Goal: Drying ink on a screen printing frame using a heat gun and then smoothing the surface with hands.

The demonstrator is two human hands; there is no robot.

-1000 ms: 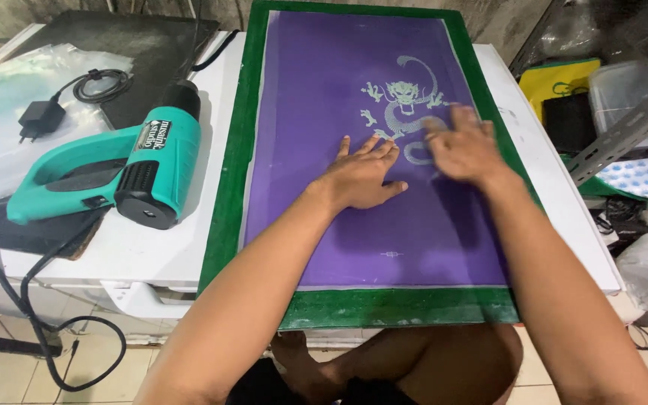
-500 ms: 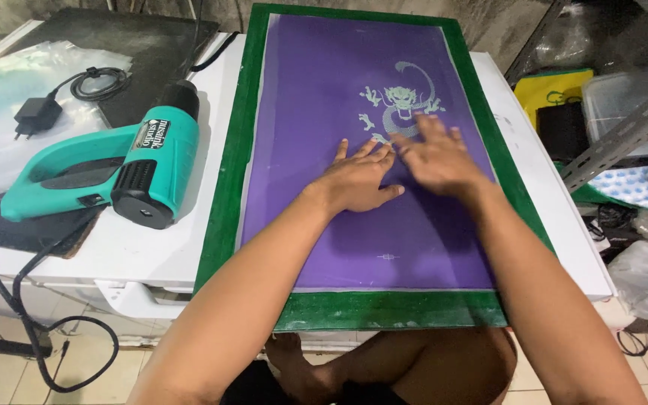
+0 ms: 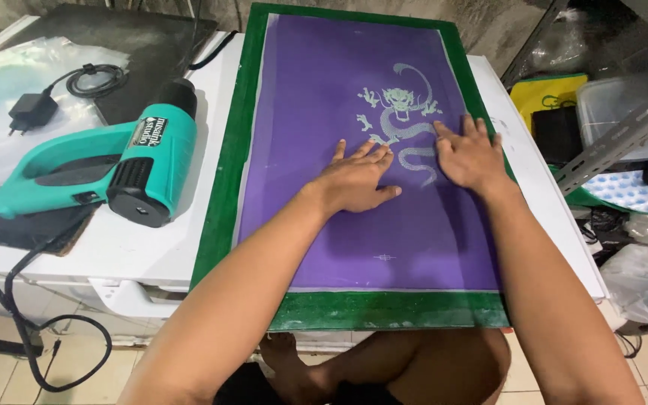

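A green-framed printing screen (image 3: 228, 195) with a purple mesh lies flat on a white table. A pale dragon design (image 3: 399, 120) shows in the mesh's upper half. My left hand (image 3: 354, 178) rests palm down on the mesh, fingers spread, just below and left of the dragon. Flat on the mesh as well, my right hand (image 3: 472, 154) sits at the dragon's right side near the frame's right edge. Neither hand holds anything.
A teal and black heat gun (image 3: 106, 169) lies left of the screen, its cord (image 3: 9, 300) hanging to the floor. A black charger with coiled cable (image 3: 54, 94) sits on clear plastic. Bins, bags and a metal shelf leg (image 3: 616, 139) crowd the right side.
My right hand slid left toward the left hand, then back out to the right side of the dragon. The left hand stayed almost in place on the mesh.
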